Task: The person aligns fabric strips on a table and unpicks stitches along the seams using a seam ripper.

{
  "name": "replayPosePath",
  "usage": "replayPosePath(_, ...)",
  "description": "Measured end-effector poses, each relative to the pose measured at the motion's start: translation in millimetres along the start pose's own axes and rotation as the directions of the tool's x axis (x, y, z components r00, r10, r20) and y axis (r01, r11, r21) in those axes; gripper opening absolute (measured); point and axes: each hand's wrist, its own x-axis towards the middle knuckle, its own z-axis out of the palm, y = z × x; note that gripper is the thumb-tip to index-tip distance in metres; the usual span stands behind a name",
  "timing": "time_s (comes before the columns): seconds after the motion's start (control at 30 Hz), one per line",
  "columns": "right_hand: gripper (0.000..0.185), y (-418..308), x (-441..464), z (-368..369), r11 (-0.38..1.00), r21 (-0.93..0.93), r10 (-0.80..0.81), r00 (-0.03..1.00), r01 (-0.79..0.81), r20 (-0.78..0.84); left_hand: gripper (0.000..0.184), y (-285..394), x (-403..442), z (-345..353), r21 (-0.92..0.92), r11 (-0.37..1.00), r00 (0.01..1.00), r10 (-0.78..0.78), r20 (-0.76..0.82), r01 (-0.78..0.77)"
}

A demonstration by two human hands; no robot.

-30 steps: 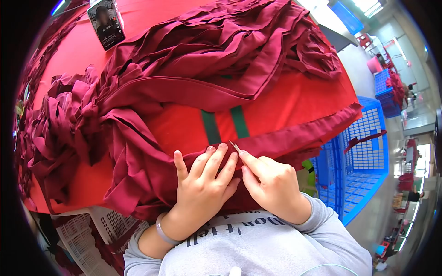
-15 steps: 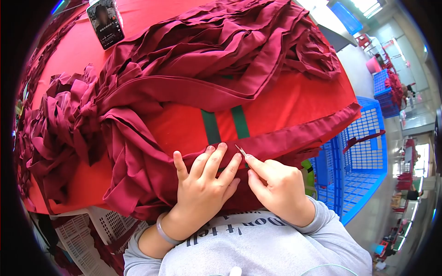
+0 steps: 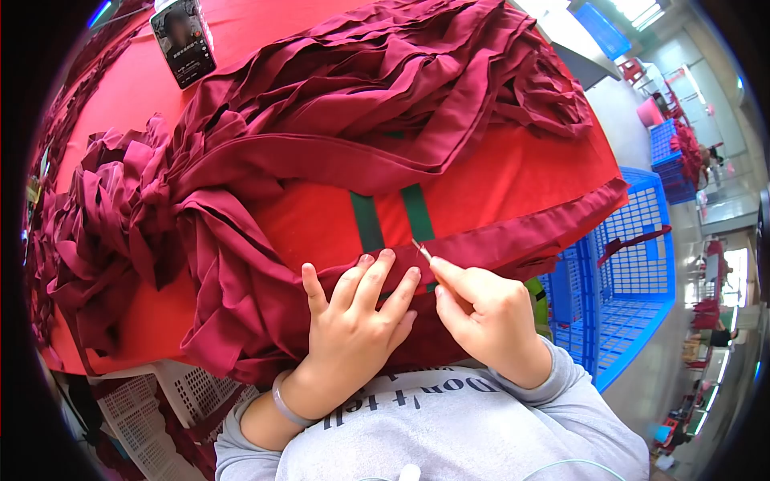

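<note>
A long maroon fabric strip [image 3: 513, 232] lies across the table in front of me, with more maroon cloth bunched below it. My left hand [image 3: 357, 321] rests flat on the strip's near side, fingers spread, holding nothing. My right hand [image 3: 489, 317] pinches a small, thin, pointed tool that looks like a seam ripper [image 3: 420, 248]. Its tip is at the strip, just right of my left fingertips and near the end of a green stripe [image 3: 417, 212]. The lower part of the tool is hidden in my fingers.
A big heap of maroon strips [image 3: 361, 96] covers the far side of the red-covered table [image 3: 489, 176], knotted together at the left [image 3: 156, 188]. A phone [image 3: 183, 44] stands at the back. Blue plastic baskets [image 3: 634, 280] stand at the right, a white crate [image 3: 136, 417] at lower left.
My right hand has shifted slightly, and the tool's tip has moved a little up, away from me. My left hand and the cloth have stayed in place.
</note>
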Motion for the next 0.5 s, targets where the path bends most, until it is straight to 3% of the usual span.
replayPosePath(0.13,0.031,-4.4,-1.7,-8.5,0.996,-0.079,-0.024,0.991,0.034,0.13,0.048,-0.4,-0.1,0.6,-0.012,1.0,1.0,-0.006,0.001,0.006)
replayPosePath(0.33,0.032,-8.8,5.4,-0.1,0.998,-0.058,0.008,0.994,-0.002,0.11,0.049,-1.0,-0.8,1.5,0.011,1.0,1.0,0.0,-0.006,0.0)
replayPosePath(0.43,0.034,-0.6,7.1,15.1,0.995,-0.063,-0.085,0.988,0.077,-0.132,0.049,-0.2,0.4,-0.3,-0.001,1.0,1.0,-0.005,0.005,0.005)
replayPosePath(0.5,0.037,5.8,13.9,18.5,0.992,0.046,-0.101,0.949,0.12,-0.3,0.048,-0.1,-0.7,-1.0,-0.01,1.0,1.0,-0.011,0.013,0.011)
